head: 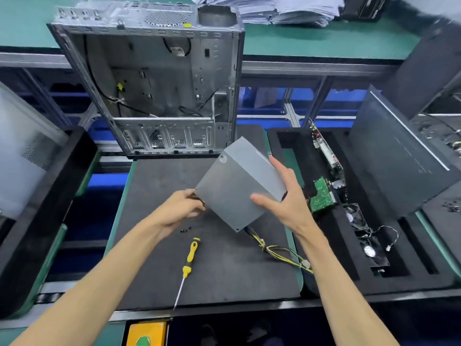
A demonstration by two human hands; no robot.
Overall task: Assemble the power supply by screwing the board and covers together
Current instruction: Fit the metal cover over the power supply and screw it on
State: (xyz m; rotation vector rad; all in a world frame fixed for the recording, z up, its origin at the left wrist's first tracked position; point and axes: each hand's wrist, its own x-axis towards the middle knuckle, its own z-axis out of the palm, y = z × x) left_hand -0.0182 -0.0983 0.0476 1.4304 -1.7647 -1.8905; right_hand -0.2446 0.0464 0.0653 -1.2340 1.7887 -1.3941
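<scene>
Holding: both hands grip the power supply (239,182), a plain grey metal box, tilted.
Left hand (178,208): fingers pinch its lower-left corner.
Right hand (284,196): fingers wrap its right edge.
Foam tray (404,248): holds a green circuit board (321,196) and fans (371,250).

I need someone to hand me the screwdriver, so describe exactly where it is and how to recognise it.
Start at the dark foam mat in front of the open computer case. Near its front edge, below the left hand, lies the screwdriver. It is the only tool there, with a yellow-and-black handle and thin metal shaft.

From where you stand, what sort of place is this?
Probably a computer assembly or repair workstation. An open, stripped desktop case stands behind the black foam mat, a yellow-handled screwdriver lies on it, and circuit boards and fans sit in a slotted foam tray.
</scene>
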